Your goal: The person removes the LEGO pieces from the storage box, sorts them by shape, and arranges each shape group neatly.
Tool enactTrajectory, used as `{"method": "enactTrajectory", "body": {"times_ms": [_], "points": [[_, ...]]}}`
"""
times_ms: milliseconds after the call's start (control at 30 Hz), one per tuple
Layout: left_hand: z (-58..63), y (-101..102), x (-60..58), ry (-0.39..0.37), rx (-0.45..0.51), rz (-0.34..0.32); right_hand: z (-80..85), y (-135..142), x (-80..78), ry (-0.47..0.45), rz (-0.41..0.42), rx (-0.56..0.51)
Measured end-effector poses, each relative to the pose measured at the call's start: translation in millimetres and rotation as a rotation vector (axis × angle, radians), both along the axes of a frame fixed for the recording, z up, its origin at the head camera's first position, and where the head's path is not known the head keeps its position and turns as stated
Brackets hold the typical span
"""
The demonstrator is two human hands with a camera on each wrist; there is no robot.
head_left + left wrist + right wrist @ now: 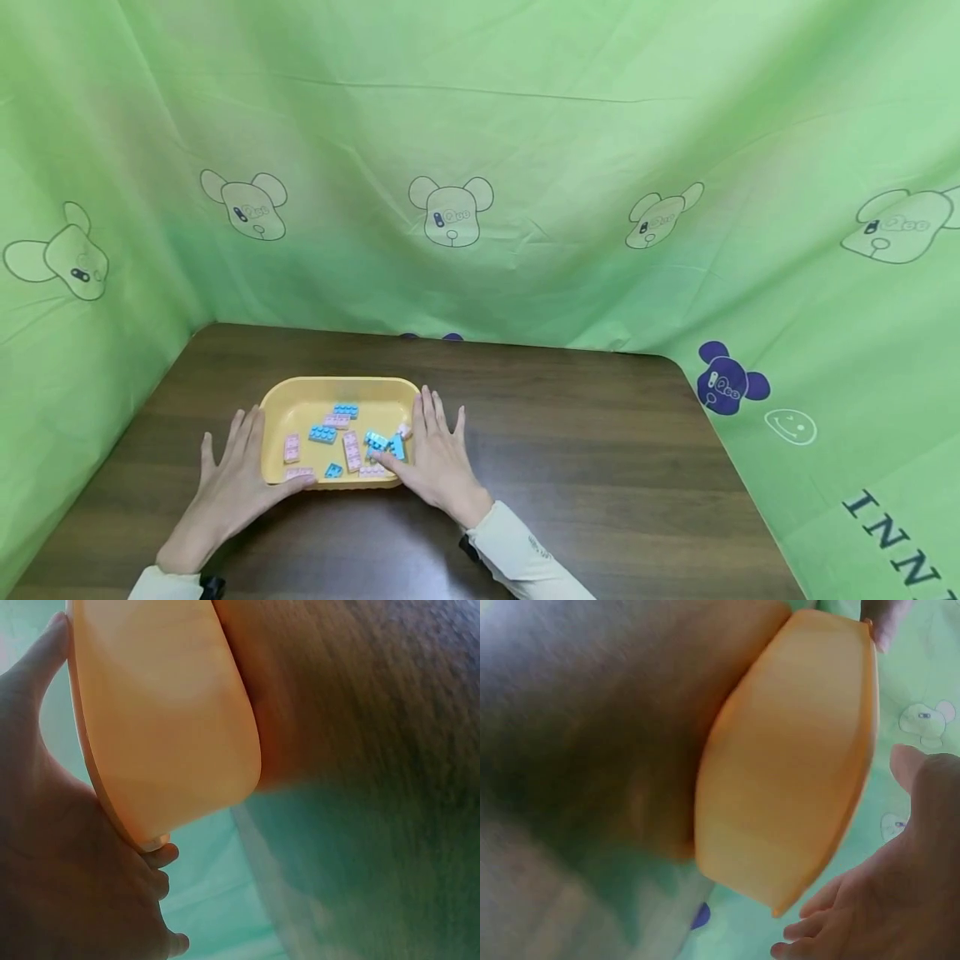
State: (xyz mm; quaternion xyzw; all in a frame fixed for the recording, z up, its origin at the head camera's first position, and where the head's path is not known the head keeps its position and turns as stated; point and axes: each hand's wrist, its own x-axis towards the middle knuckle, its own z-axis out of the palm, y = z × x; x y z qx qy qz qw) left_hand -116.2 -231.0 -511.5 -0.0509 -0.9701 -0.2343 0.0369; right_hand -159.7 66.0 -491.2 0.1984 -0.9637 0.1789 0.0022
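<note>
A yellow tray [303,404] stands on the table and holds several loose toy bricks. Among them are a blue brick [322,434], a pink brick [352,451] and another pink brick [292,448]. My left hand [232,479] lies along the tray's left side, fingers straight, thumb against the near rim. In the left wrist view that thumb touches the rim of the tray [165,712]. At the right side is my right hand [442,467], its fingers extended along the rim and its thumb over the near right corner. Its thumb stands apart from the tray [795,750] in the right wrist view.
The brown wooden table [600,450] extends to the right of the tray. A green curtain [525,275] with printed bear heads hangs behind the table and along both sides. Dark bands circle both wrists at the pale sleeves [525,554].
</note>
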Motion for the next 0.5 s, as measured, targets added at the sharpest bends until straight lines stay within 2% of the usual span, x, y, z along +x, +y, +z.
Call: {"method": "enactTrajectory", "body": {"times_ms": [100,233,367,500], "points": [[-0.5,0.0,-0.2,0.004,-0.003,0.001,7.1,0.6,-4.9,0.000,0.032,-0.052],[-0.6,0.2,-0.5,0.015,-0.007,0.005,20.3,-0.7,-17.5,0.005,0.115,-0.081],[0.0,0.4,-0.5,0.026,-0.008,0.005,32.8,-5.0,-37.2,0.036,0.228,-0.031],[0.5,0.4,-0.4,0.017,-0.007,0.005,43.8,-10.4,-58.0,0.114,0.389,0.042]]}}
